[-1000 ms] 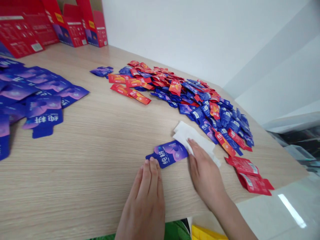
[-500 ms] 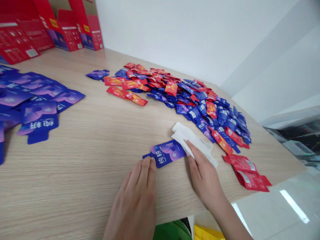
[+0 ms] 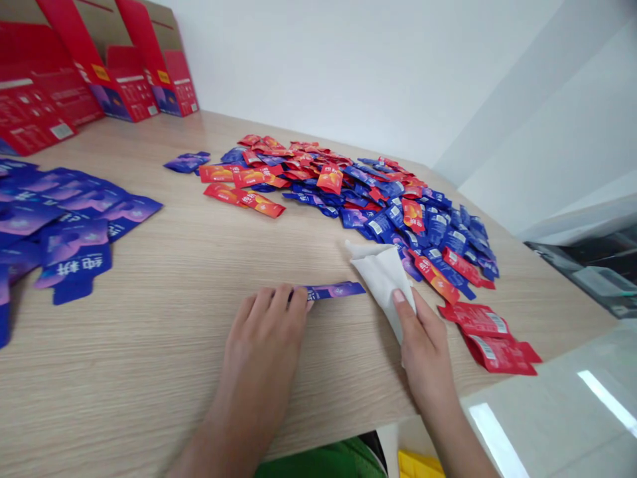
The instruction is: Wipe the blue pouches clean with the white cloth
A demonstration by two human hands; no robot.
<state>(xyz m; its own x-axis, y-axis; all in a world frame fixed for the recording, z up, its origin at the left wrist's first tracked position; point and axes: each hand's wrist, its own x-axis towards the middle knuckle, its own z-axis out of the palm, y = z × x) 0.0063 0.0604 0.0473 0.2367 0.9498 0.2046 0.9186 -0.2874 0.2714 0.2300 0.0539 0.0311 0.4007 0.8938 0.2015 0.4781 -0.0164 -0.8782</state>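
Toward the front of the pale wood-grain tabletop [image 3: 149, 372], flat blue-purple printed packet [image 3: 337, 291]: tilted nearly edge-on; probably best held lightly, uncreased.
Left hand [image 3: 269, 332]: fingers together, pinching the packet's left end.
Right hand [image 3: 424, 335]: pinching a folded white cloth [image 3: 384, 279] just beside it.

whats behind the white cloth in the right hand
Beyond the white cloth, pale wooden tabletop and the near edge of the red and blue sachet pile show; one purple sachet seems partly covered by the cloth. Whatever lies directly behind the cloth and right hand is hidden.
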